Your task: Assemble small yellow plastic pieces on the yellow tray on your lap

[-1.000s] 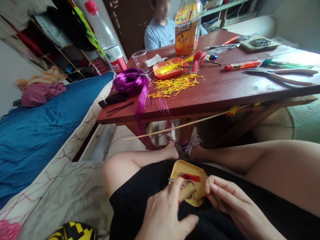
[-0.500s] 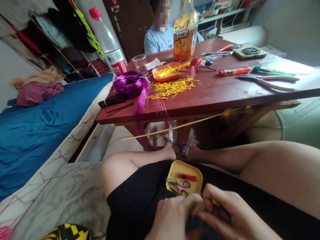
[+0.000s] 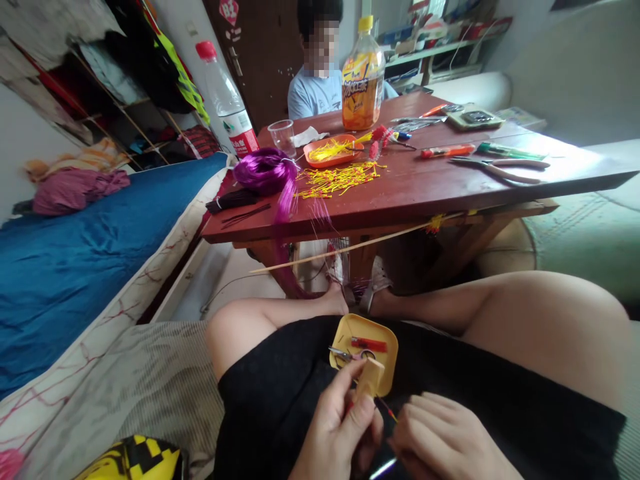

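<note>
My left hand is closed on a small, flat tan piece, held up between thumb and fingers. My right hand is curled shut, lower and to the right. A thin dark strand with a red and yellow end runs between the hands and meets the right fingertips; what lies inside that fist is hidden. Below them a shiny strip shows, too little of it to name. Just beyond the left hand, a yellow tray rests on my lap, holding a red lighter and small scissors.
A red-brown table stands ahead, bearing purple fibre, yellow stamens, an orange dish, pliers and two bottles. A thin stick crosses its front edge. Opposite sits a person.
My hands have moved apart, uncovering the tan piece in the left and the red and yellow strand by the right. The view has shifted slightly.
</note>
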{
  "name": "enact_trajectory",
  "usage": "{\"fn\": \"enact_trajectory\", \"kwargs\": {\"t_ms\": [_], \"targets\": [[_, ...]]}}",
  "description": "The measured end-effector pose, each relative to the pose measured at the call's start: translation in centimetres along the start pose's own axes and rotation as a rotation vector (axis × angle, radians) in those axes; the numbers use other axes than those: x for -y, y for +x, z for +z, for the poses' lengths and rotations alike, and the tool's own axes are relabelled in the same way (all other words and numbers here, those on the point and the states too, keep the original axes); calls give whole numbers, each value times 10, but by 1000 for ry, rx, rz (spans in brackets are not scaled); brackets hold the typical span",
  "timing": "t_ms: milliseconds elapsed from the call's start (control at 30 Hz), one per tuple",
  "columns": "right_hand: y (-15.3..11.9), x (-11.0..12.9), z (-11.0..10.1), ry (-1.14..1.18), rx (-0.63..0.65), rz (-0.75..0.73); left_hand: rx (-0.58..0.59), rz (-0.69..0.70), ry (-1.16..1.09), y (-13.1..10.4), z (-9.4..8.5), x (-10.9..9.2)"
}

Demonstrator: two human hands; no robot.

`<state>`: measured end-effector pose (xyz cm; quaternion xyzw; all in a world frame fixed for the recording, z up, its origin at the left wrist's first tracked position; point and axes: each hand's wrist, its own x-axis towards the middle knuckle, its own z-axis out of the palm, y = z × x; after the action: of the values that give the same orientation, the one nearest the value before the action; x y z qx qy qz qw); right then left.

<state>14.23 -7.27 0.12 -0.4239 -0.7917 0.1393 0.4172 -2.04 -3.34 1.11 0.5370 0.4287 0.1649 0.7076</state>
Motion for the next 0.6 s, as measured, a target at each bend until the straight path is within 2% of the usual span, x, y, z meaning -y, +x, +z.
{"fn": "enact_trajectory", "kwargs": {"t_ms": [67, 133, 167, 233, 300, 367, 400, 467, 600], "targets": [[2, 6, -6, -161, 61, -102, 44, 118, 300, -1, 4, -6], [3, 13, -14, -135, 122, -54, 147, 206, 663, -5, 9, -12], [2, 16, -17, -60, 174, 12, 212, 208, 811, -7, 11, -14], [-2, 20, -17, 213, 307, 254, 309, 163, 1044, -11, 16, -14], [-9, 21, -9, 613, 361, 624, 339, 134, 1205, -15, 19, -9], [-17, 18, 5, 1003, 295, 943, 345, 83, 1281, -18, 21, -3], [-20, 16, 13, 1148, 233, 1039, 348, 44, 1278, -19, 22, -1], [-26, 13, 26, 1302, 149, 1123, 351, -32, 1233, -20, 23, 3], [-29, 10, 38, 1329, 61, 1184, 317, -71, 1194, -21, 26, 7]]}}
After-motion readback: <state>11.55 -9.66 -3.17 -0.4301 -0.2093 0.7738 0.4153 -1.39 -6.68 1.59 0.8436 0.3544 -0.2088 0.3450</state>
